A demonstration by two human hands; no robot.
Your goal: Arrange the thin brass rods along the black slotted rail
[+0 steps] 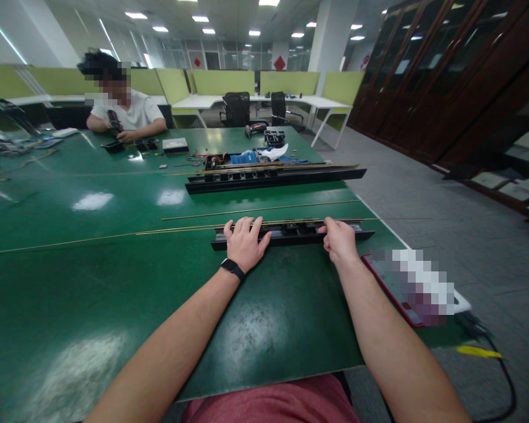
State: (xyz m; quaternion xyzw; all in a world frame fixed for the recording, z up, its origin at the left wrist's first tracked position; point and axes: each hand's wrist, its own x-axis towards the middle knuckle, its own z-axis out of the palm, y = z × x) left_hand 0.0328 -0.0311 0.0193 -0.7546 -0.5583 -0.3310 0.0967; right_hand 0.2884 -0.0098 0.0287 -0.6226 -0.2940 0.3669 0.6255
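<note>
A long black channel-shaped rail point(291, 239) lies crosswise on the green table before me, with small black blocks point(297, 226) inside it. My left hand point(245, 242) rests on its left part, fingers spread over the rail and the thin brass-coloured rods point(180, 230) that run along it and stick out far to the left. At the rail's right part my right hand point(340, 238) is closed, thumb and forefinger pinched at the rod line. What exactly sits between those fingertips is too small to make out. Another thin rod point(264, 209) lies just behind the rail.
Farther back lies a second black rail point(277, 179) with more rods and a blue-and-white bundle point(247, 157). A power drill point(254, 129) is beyond. A red-edged device point(392, 291) with a cable lies at the right edge. Across the table sits a person point(127, 111) holding a tool.
</note>
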